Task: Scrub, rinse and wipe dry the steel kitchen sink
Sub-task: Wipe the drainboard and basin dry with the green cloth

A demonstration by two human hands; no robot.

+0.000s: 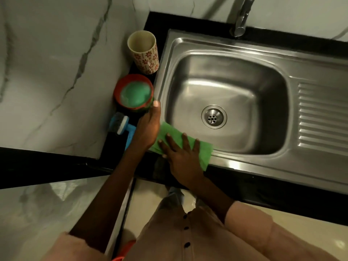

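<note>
My view is dim and warm-tinted, with soft indoor light falling from above. The steel sink catches the brightest glare: white streaks across the basin floor and a hot patch on its near rim. The black counter reads nearly featureless, swallowing detail in shadow. Pale reflections smear over the marble wall. The whole picture is soft and slightly smeared. Wide-angle distortion bends straight edges toward the corners, and the tap at the top is blurred.
</note>
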